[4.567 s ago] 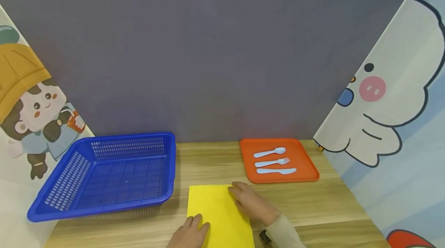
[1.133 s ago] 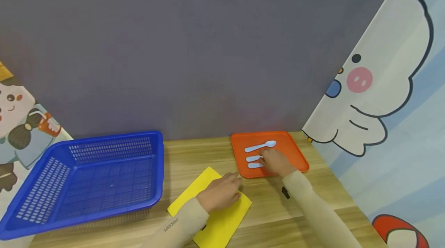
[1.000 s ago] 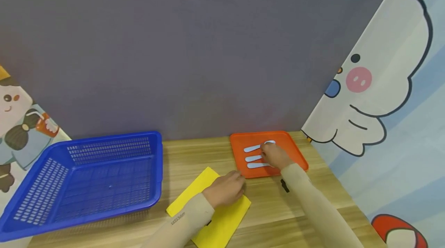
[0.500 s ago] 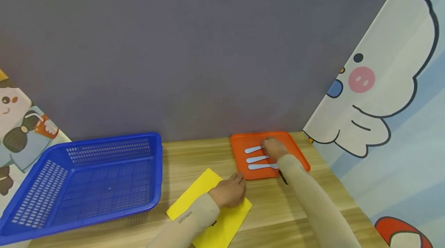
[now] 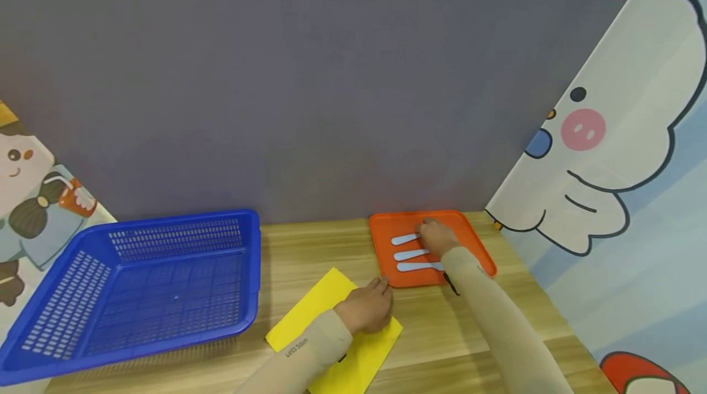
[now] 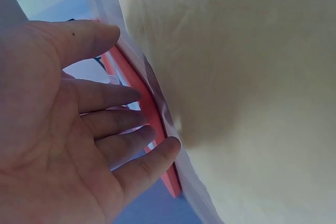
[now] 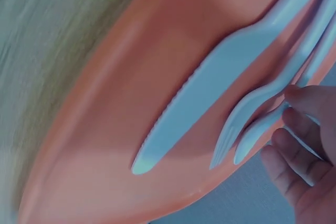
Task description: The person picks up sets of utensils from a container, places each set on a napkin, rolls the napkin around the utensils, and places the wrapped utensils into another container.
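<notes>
In the head view, an orange tray holds three light-blue pieces of cutlery. My right hand reaches over the far row and covers the bowl of the spoon. The right wrist view shows its thumb and forefinger pinching the spoon near the neck. Beside it lie the fork and the serrated knife. My left hand lies over the upper corner of a yellow sheet, its fingertips at the tray's near left corner. In the left wrist view, the left hand has its fingers extended toward the tray's rim.
A large blue perforated basket stands on the left of the wooden table. A grey wall rises behind the table. Printed cartoon panels flank both sides, with a white figure on the right one.
The yellow sheet was turned aslant since the earliest frame. My right hand went from the sheet to the tray, then from the fork to the spoon. My left hand shifted toward the tray corner.
</notes>
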